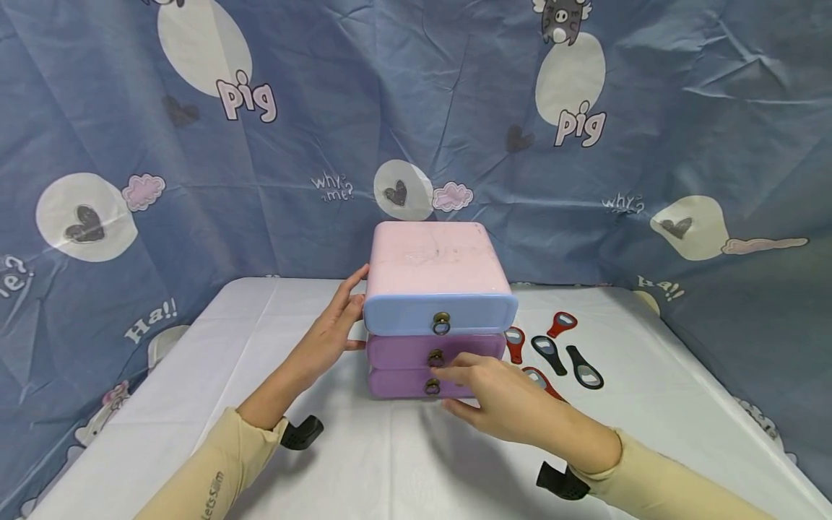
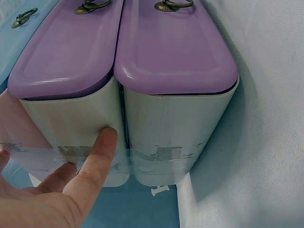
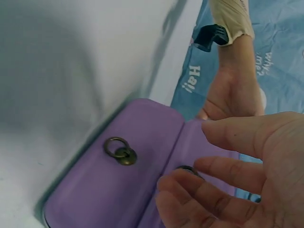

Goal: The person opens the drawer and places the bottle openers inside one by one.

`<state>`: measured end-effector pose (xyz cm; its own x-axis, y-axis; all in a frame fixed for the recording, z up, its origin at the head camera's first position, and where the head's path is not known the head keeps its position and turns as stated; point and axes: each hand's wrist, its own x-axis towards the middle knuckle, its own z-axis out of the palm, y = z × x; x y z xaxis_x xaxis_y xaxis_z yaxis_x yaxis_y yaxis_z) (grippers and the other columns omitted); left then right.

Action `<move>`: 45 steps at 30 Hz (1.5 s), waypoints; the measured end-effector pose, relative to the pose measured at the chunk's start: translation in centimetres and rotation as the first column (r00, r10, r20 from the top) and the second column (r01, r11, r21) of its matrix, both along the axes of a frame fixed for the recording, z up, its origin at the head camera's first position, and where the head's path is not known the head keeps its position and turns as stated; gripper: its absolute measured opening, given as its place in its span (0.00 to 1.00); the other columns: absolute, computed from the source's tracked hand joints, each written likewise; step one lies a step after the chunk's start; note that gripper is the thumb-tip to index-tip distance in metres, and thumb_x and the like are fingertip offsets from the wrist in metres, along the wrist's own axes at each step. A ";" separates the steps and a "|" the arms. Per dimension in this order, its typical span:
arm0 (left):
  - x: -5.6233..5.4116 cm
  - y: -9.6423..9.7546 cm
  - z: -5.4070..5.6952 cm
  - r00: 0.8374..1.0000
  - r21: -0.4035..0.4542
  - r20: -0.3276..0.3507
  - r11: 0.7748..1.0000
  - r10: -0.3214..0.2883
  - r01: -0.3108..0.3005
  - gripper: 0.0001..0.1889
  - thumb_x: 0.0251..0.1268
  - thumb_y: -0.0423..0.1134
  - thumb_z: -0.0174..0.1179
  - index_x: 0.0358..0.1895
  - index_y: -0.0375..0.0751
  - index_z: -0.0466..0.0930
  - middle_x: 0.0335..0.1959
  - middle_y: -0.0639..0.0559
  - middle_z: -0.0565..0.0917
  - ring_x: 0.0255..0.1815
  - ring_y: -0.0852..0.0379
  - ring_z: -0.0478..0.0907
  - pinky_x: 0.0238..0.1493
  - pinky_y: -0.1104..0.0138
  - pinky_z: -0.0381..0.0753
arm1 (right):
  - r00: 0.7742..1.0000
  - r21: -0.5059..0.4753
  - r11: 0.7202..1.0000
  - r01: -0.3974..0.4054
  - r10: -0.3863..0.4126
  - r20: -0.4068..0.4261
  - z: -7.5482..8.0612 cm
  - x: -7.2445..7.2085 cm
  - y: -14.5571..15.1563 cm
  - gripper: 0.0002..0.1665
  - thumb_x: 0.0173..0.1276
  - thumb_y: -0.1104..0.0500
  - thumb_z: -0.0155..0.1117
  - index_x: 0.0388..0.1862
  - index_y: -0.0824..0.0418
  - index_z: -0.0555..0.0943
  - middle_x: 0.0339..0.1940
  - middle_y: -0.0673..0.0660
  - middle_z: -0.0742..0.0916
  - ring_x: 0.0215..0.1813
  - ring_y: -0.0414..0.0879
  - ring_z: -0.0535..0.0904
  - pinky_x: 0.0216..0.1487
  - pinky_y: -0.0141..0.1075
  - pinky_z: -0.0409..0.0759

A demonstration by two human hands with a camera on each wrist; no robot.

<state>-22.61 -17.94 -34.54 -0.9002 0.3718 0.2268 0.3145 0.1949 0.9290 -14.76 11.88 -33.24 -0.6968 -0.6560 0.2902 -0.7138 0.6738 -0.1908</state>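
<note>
Head view: pink-topped plastic drawer stack, one blue front over two purple, on white cloth; left hand alongside, fingers extended. Left wrist view: fingertip touches off-white casing. Right wrist view: right hand loosely bent at middle brass ring handle; grasp undeterminable.

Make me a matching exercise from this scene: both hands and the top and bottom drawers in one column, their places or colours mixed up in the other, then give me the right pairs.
Things
1. Left hand
2. Right hand
3. Top drawer
4. Bottom drawer

Places and colours
A. Purple front
B. In front of the middle drawer
C. Light blue front
D. Against the side of the drawer stack

Right pairs: 1-D, 2-B, 3-C, 4-A
</note>
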 end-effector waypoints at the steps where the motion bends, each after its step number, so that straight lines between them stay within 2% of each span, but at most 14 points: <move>1: 0.0 0.0 0.0 1.000 0.001 0.000 1.000 0.000 0.000 0.30 0.92 0.56 0.35 0.88 0.73 0.42 0.80 0.35 0.64 0.81 0.27 0.66 0.62 0.35 0.85 | 1.000 0.007 1.000 0.010 -0.010 -0.001 -0.2 0.0 0.0 0.24 0.72 0.56 0.76 0.66 0.56 0.88 0.52 0.51 0.91 0.40 0.39 0.85 0.37 0.31 0.83; 8: -0.1 0.0 -0.1 1.000 0.004 0.004 1.000 -0.002 0.002 0.29 0.92 0.56 0.35 0.88 0.74 0.43 0.82 0.35 0.63 0.82 0.27 0.65 0.62 0.36 0.85 | 0.999 0.029 0.999 0.046 -0.046 -0.003 -1.1 0.0 -0.2 0.32 0.70 0.55 0.78 0.71 0.61 0.83 0.55 0.52 0.89 0.40 0.39 0.83 0.32 0.30 0.80; 12: -0.1 0.0 -0.1 1.000 0.003 0.010 1.000 -0.001 0.001 0.29 0.92 0.57 0.34 0.88 0.74 0.42 0.85 0.37 0.59 0.83 0.27 0.63 0.63 0.35 0.84 | 0.999 0.032 0.999 0.042 -0.042 -0.002 -1.7 -0.1 -0.3 0.33 0.70 0.56 0.78 0.72 0.63 0.82 0.54 0.53 0.88 0.39 0.38 0.81 0.34 0.29 0.79; 18: 0.0 -0.1 0.0 1.000 0.001 0.031 1.000 0.006 -0.006 0.31 0.88 0.66 0.32 0.88 0.77 0.42 0.86 0.36 0.56 0.84 0.25 0.60 0.66 0.35 0.82 | 0.999 0.008 0.999 0.031 -0.031 -0.011 -2.3 -0.2 -0.4 0.31 0.70 0.56 0.78 0.70 0.62 0.83 0.50 0.54 0.88 0.41 0.39 0.81 0.38 0.31 0.82; 22: 0.1 -0.2 -0.1 1.000 0.011 0.005 1.000 -0.021 0.021 0.37 0.83 0.71 0.39 0.88 0.76 0.41 0.85 0.36 0.56 0.83 0.27 0.61 0.66 0.35 0.81 | 0.999 -0.026 0.999 0.039 -0.039 0.007 -2.4 -0.4 -0.4 0.29 0.70 0.57 0.78 0.67 0.60 0.82 0.53 0.55 0.88 0.45 0.44 0.87 0.42 0.36 0.86; 27: 0.2 -0.2 -0.3 1.000 -0.022 -0.021 1.000 -0.007 0.007 0.39 0.83 0.60 0.54 0.87 0.79 0.42 0.84 0.37 0.58 0.81 0.31 0.66 0.64 0.41 0.85 | 1.000 -0.084 0.996 0.019 -0.018 0.017 -2.7 -0.8 -0.4 0.24 0.69 0.60 0.78 0.62 0.60 0.82 0.53 0.56 0.89 0.48 0.47 0.89 0.47 0.37 0.88; 30: 0.2 0.0 -0.3 0.999 -0.055 -0.030 0.998 0.021 -0.022 0.41 0.83 0.55 0.58 0.86 0.83 0.43 0.84 0.38 0.58 0.82 0.32 0.66 0.63 0.43 0.86 | 1.000 -0.112 0.994 0.007 -0.004 0.026 -2.7 -1.1 -0.4 0.22 0.69 0.61 0.78 0.58 0.60 0.82 0.50 0.56 0.89 0.46 0.47 0.89 0.48 0.37 0.88; 37: 0.3 0.1 -0.3 0.999 -0.076 -0.034 0.997 0.030 -0.033 0.41 0.83 0.56 0.58 0.85 0.85 0.42 0.85 0.38 0.57 0.82 0.31 0.65 0.63 0.42 0.86 | 0.997 -0.185 0.982 -0.022 0.036 0.071 -2.8 -1.6 -0.5 0.15 0.72 0.64 0.74 0.53 0.62 0.81 0.48 0.58 0.90 0.44 0.48 0.89 0.47 0.36 0.89; 45: 0.2 0.1 -0.4 0.999 -0.076 -0.037 0.996 0.035 -0.038 0.41 0.83 0.56 0.59 0.85 0.85 0.42 0.85 0.38 0.58 0.82 0.30 0.65 0.63 0.42 0.86 | 0.996 -0.247 0.969 -0.022 0.042 0.074 -2.7 -2.2 -0.9 0.06 0.74 0.67 0.71 0.46 0.62 0.83 0.42 0.54 0.90 0.40 0.38 0.86 0.42 0.33 0.88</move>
<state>-22.39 -17.83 -34.91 -0.9055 0.3562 0.2308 0.3384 0.2776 0.8991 -16.95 11.01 -35.95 -0.7034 -0.5937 0.3907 -0.7106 0.5761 -0.4038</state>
